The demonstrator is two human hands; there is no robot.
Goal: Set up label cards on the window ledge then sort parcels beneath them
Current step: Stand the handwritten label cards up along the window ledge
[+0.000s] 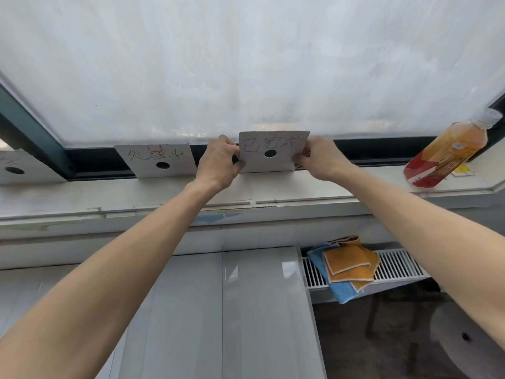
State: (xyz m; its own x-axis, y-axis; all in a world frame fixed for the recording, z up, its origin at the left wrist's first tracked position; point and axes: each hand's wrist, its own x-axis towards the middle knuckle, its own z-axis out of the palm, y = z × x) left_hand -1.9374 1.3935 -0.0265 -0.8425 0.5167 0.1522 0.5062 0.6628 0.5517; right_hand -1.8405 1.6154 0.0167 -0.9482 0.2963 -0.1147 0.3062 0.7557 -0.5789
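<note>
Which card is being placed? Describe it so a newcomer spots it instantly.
Find the frosted window, then the white ledge below it. Three white cards with punched holes stand there; it is the rightmost card, the only one pinched by the left hand and right hand.

**Three label cards along the window ledge**

A white square paper card with a round punched hole and handwritten characters point(273, 151) stands upright on the pale window ledge point(164, 191), its bottom edge on the sill, leaning toward the glass. Just to its left, a second white holed card with handwriting point(159, 160) leans against the dark window frame. A third white holed card point(16, 166) stands at the far left, partly cut off by the picture's edge.
</note>
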